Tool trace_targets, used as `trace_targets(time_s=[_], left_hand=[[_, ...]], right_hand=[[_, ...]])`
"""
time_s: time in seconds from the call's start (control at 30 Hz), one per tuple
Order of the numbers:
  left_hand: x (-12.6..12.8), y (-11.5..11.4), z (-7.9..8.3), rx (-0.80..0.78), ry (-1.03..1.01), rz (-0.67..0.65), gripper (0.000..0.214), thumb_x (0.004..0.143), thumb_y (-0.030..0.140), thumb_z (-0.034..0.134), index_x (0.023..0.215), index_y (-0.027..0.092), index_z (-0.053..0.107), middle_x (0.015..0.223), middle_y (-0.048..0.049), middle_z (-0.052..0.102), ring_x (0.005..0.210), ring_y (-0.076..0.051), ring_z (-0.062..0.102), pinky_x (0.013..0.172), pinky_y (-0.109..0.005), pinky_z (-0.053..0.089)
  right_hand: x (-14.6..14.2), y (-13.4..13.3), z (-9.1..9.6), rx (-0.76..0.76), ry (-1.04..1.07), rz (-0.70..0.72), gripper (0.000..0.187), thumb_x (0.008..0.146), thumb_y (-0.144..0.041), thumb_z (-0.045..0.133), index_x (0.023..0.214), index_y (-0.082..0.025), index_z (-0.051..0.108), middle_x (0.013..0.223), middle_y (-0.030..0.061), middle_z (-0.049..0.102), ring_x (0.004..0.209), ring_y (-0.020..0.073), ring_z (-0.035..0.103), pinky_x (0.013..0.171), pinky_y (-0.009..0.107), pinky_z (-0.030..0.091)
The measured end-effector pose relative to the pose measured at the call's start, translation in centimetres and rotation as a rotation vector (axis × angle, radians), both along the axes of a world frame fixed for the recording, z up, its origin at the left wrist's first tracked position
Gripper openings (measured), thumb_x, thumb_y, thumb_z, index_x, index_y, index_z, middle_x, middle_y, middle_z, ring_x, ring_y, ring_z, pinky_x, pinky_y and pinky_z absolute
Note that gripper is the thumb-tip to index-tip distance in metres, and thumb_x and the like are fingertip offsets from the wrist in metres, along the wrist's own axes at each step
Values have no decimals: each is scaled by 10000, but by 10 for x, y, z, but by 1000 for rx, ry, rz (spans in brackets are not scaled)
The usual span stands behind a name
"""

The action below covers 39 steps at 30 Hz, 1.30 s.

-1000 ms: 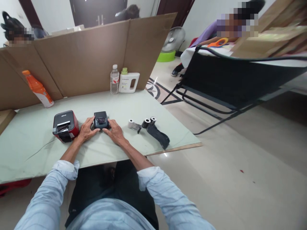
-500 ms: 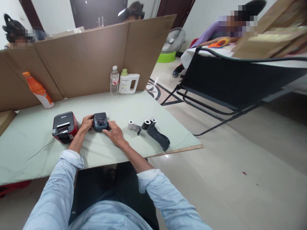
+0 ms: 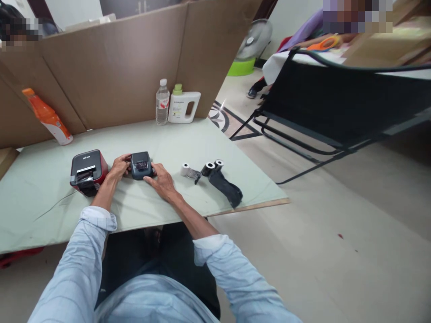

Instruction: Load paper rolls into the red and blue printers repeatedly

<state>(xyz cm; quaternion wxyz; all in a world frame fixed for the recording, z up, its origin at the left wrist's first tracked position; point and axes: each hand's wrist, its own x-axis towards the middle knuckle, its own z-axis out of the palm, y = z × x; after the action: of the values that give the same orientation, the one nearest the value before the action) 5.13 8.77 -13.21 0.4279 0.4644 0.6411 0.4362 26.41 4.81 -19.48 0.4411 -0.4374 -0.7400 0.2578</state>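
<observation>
A small dark blue-black printer point(image 3: 141, 165) with a glossy dark patch on its front sits on the table between my hands. My left hand point(image 3: 120, 167) has its fingertips curled against the printer's left side. On the opposite side, my right hand point(image 3: 162, 180) grips the right edge, thumb along the front corner. Left of my left hand stands a larger black and red printer point(image 3: 88, 172). To the right lie a small white roll point(image 3: 185, 169) with crumpled dark film and two black ribbon rolls point(image 3: 208, 168), a loose dark strip point(image 3: 226, 188) trailing toward the table's edge.
An orange bottle point(image 3: 47, 117) leans against the cardboard screen point(image 3: 124, 67). A clear water bottle point(image 3: 162, 103) and a white jug point(image 3: 184, 106) stand at the back of the pale green table point(image 3: 134, 211). On the right are a black folding frame point(image 3: 313, 98) and a co-worker's purple sleeve point(image 3: 308, 28).
The head view has tipped slightly downward, so the background sits higher. Both hands stay at the small printer's sides, with little visible movement.
</observation>
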Motion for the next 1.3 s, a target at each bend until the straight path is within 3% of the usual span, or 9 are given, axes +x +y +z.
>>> trace_targets(time_s=[0.17,0.43,0.67,0.83,0.9,0.97,1.07,1.3], left_hand=[[2,4,-3,-24,77,31,697,744,20,607,1421,166,686,1272,-117,766,548,-49,543,430,-150,356],[1,-6,16,-13,73,-15,752,709,57,678,1447,200,662,1405,-133,711,559,-49,565,410,-148,357],[-3,-1,7,-20,53,-3,726,709,95,692,1427,199,682,1316,-122,752,510,-34,505,400,-160,327],[-2,-6,14,-2,39,-3,788,710,114,688,1490,196,624,1471,-143,671,611,-78,594,435,-176,368],[-3,-7,17,3,24,-20,767,726,134,691,1489,173,622,1395,-144,712,634,-91,605,468,-185,401],[-4,-8,17,-5,2,-37,747,754,165,691,1496,151,612,1152,-119,782,617,-99,591,492,-188,416],[-5,-7,13,0,-7,-34,701,799,237,707,1489,159,617,835,-41,725,599,-109,574,522,-190,428],[-7,10,3,132,176,156,375,844,430,712,1087,148,754,798,-16,674,658,-140,581,579,-231,447]], right_hand=[[0,0,-2,-6,1,2,590,938,-362,698,1495,-243,546,1250,100,636,1030,264,661,936,424,571],[-5,3,0,11,11,2,585,895,-359,742,1448,-250,585,1235,96,657,1046,263,663,955,426,573],[-6,4,-4,-2,24,1,577,900,-371,736,1438,-224,586,1238,104,644,1049,257,662,975,419,566],[-6,3,-1,0,24,7,578,896,-375,737,1433,-227,585,1225,97,648,1029,253,660,966,422,567],[-7,3,1,5,28,5,580,894,-375,742,1433,-228,584,1235,100,651,1026,252,661,971,423,566],[-8,2,1,1,36,4,580,896,-371,744,1433,-223,584,1238,103,655,1024,252,662,972,424,566],[-7,1,2,-5,49,2,583,895,-361,751,1433,-205,586,1241,109,657,1024,252,664,979,425,565],[-5,-2,6,0,50,25,568,902,-372,751,1427,-215,602,1228,104,671,1029,249,670,977,408,564]])
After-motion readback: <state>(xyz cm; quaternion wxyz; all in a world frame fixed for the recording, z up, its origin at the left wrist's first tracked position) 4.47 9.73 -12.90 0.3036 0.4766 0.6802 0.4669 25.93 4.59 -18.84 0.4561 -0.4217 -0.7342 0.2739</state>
